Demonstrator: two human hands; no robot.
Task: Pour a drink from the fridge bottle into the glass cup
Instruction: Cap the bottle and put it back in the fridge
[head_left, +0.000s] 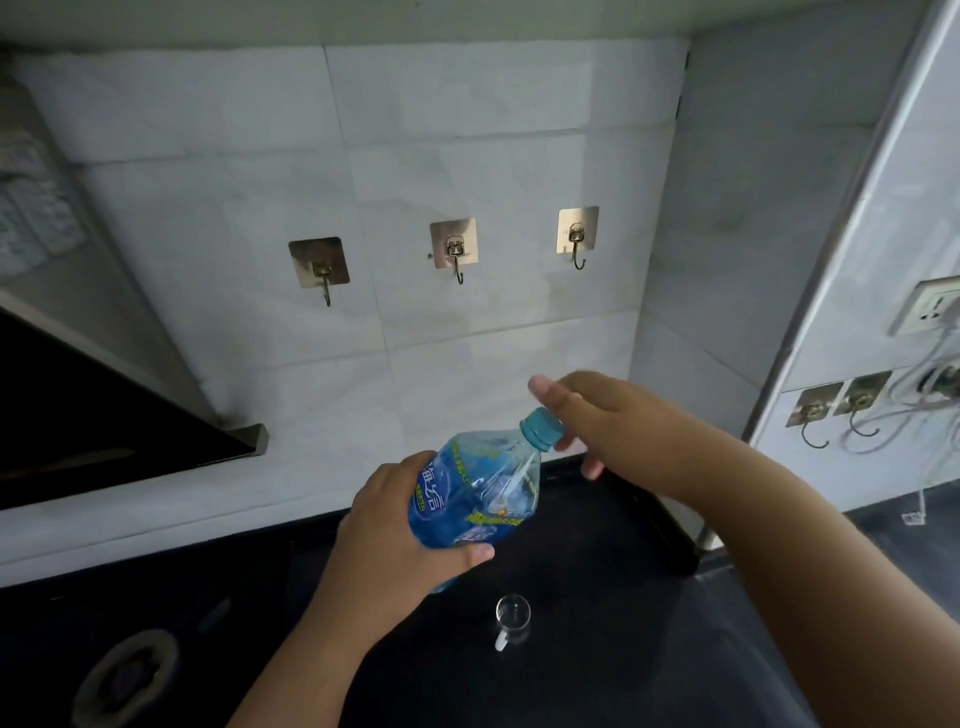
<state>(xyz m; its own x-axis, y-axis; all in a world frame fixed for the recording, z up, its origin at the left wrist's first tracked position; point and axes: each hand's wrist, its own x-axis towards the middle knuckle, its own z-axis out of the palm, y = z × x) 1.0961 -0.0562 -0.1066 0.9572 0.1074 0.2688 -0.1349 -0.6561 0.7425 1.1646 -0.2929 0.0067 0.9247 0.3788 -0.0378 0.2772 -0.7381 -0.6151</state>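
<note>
- Right hand (587, 410) at the blue cap (542, 428), fingers loosely spread; actual contact with the cap hard to judge, part of it hidden behind the hand.
- Left hand (395, 525) wrapped round the lower body of the bottle (483, 488), thumb across the front; base hidden by the palm.
- Clear, soft, dented plastic, tilted up to the right over the counter; blue label with white characters, too blurred to read.
- Small clear glass cup (512, 618) with a handle, upright on the dark counter (597, 571), just below the bottle.
- Three metal adhesive hooks (453, 247) on pale wall tiles.
- Black range hood (104, 415) cut off at left.
</note>
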